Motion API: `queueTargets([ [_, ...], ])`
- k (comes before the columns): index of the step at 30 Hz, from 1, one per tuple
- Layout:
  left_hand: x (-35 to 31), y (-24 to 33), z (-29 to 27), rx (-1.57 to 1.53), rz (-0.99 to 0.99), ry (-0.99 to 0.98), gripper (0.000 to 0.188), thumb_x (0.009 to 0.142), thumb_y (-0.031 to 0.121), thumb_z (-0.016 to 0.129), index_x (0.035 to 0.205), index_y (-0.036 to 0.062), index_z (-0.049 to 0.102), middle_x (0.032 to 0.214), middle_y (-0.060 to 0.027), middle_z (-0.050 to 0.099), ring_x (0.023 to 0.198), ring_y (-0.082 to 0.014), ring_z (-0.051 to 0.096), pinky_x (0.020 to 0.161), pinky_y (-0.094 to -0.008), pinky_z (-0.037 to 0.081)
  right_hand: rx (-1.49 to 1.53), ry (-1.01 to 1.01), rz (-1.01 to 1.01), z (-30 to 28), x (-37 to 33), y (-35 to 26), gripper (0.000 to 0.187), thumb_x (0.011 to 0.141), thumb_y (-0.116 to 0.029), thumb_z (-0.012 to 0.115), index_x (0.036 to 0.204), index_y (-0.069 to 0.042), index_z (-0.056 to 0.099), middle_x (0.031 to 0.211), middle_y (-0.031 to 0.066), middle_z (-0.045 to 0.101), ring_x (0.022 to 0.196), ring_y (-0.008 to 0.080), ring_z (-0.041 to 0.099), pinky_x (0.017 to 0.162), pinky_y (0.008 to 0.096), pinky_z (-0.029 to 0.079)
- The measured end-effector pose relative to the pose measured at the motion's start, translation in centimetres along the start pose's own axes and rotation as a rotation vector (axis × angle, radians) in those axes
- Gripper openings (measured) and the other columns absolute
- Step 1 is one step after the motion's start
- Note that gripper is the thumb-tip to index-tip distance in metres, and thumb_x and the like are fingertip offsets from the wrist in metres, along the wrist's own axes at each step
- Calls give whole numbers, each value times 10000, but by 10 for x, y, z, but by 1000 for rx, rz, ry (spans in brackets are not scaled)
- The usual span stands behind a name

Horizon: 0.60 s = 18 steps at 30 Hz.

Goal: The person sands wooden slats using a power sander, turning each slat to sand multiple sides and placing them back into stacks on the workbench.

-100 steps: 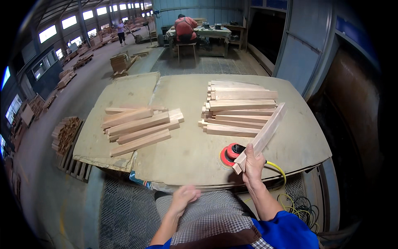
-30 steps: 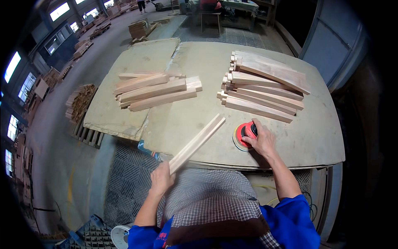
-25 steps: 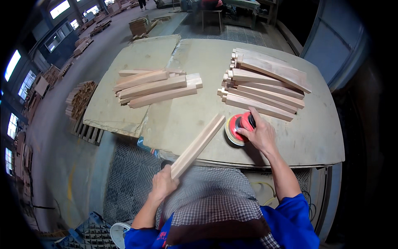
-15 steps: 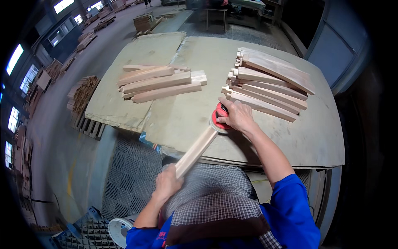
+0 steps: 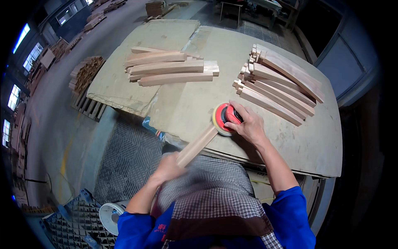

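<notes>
A pale wooden bar [image 5: 196, 145] slants up from my lap over the table's front edge. My left hand [image 5: 169, 167], somewhat blurred, is closed around its near end. At the far end sits a red round sander [image 5: 224, 119] with a pale yellow pad, tilted, its rim against the bar. My right hand [image 5: 250, 125] grips the sander from the right, thumb and fingers wrapped over its top. The underside of the pad and the bar's far tip are hidden.
On the worn table [image 5: 186, 118] lie a stack of wooden bars [image 5: 170, 68] at the left and a larger stack of tenoned bars [image 5: 282, 85] at the right. A white bucket [image 5: 109, 218] stands low at left. A pallet of wood [image 5: 87, 79] is beyond the table.
The view has shifted. The sander has tilted so more of its pad rim shows, and my right hand has turned with it. My left hand still holds the bar.
</notes>
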<state>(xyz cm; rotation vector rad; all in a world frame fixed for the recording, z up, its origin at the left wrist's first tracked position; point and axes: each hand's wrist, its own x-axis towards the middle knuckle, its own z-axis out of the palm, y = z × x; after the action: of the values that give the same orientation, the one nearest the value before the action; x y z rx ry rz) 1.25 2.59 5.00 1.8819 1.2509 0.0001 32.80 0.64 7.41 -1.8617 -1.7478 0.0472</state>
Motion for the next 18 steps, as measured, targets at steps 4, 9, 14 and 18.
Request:
queueTargets([
  [4,-13,14,7,214,11,176,391,752,228,705,1016,-29,574,903,-282,669,885,-459,652,825,-515,509,-119,-222,61,-12,31,-36,686,692,-343,815,1317,-192,573,926,180,695,841,372,679,734,466,543],
  [9,-9,9,7,216,6,159,419,719,204,771,982,-35,550,927,-293,656,926,-464,635,830,-499,505,-70,-272,-49,-5,27,-64,669,693,-332,812,1300,-181,576,932,170,699,820,378,677,736,482,538],
  [14,6,-17,9,-83,46,-22,514,686,205,810,1116,-20,643,965,-199,695,906,-299,675,855,-360,513,47,-110,-181,9,-19,-64,709,675,-349,825,1326,-234,571,1059,166,647,792,351,673,637,437,555],
  [18,13,-20,14,-188,57,-101,534,677,220,805,1136,-10,658,954,-156,697,871,-226,654,840,-321,506,70,83,-159,16,-43,-33,721,650,-340,849,1318,-268,587,1000,138,644,798,324,682,644,398,572],
])
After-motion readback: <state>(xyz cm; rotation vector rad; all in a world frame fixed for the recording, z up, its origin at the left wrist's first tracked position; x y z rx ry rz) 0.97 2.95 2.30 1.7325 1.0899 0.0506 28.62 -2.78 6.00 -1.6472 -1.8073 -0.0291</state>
